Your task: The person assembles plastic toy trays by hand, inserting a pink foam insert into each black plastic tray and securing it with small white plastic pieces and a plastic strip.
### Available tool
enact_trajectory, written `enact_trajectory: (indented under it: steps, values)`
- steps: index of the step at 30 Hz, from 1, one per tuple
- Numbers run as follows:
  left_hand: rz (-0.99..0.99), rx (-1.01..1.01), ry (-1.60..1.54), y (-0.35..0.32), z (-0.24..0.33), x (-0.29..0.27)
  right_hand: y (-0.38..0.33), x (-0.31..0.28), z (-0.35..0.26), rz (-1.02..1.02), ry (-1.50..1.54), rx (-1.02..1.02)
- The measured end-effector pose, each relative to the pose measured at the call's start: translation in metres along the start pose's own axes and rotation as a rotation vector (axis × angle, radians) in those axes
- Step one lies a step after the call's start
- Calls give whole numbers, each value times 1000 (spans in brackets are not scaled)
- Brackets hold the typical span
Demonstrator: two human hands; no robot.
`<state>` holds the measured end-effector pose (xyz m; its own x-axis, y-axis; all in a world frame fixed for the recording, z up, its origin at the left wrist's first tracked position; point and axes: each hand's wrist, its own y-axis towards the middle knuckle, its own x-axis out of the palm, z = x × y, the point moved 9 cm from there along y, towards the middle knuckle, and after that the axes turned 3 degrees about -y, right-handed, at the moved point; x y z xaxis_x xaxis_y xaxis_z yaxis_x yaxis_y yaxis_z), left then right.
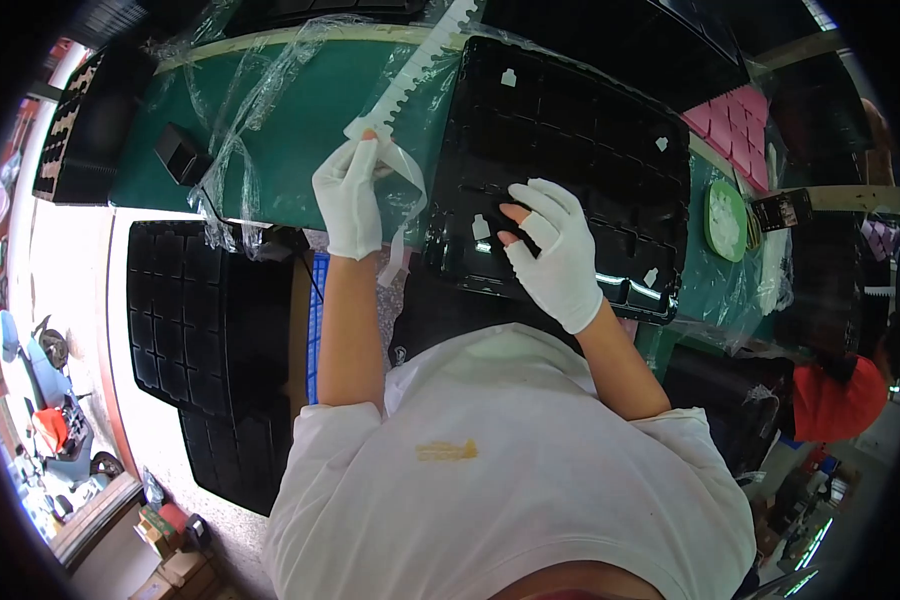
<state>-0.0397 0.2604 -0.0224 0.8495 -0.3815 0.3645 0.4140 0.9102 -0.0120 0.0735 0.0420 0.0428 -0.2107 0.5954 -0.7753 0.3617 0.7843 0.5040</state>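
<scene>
My left hand (350,195), in a white glove with bare fingertips showing, pinches a long white strip (420,65) with a notched edge. The strip runs up and away over the green table, and a thin white ribbon (410,185) curls down beside the hand. A large black moulded tray (580,130) with a grid of compartments lies in front of me. My right hand (555,255), gloved with thumb and forefinger tips bare, is over its near part, fingers bent and apart. Just left of it sits a small white bottle-shaped piece (481,227). Similar pieces (509,77) lie near the tray's other corners.
Clear plastic film (240,120) lies across the green tabletop (300,90). A small black box-shaped object (181,153) is at left. Stacked black trays (175,320) stand below left. At right are a green dish (725,220), pink trays (735,130) and a red cloth-like item (840,400).
</scene>
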Motion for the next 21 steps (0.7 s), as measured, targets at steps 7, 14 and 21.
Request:
enact_trajectory:
  steps: [7, 14, 21]
  values:
    - [0, -150, -189, -46, -5, 11, 10, 20, -13, -180, -63, -83]
    - [25, 1180, 1077, -128, 92, 85, -16, -22, 0, -22, 116, -43]
    - [-329, 837, 1484, -150, 5, 118, -66, -113, 40, 270, 81, 117]
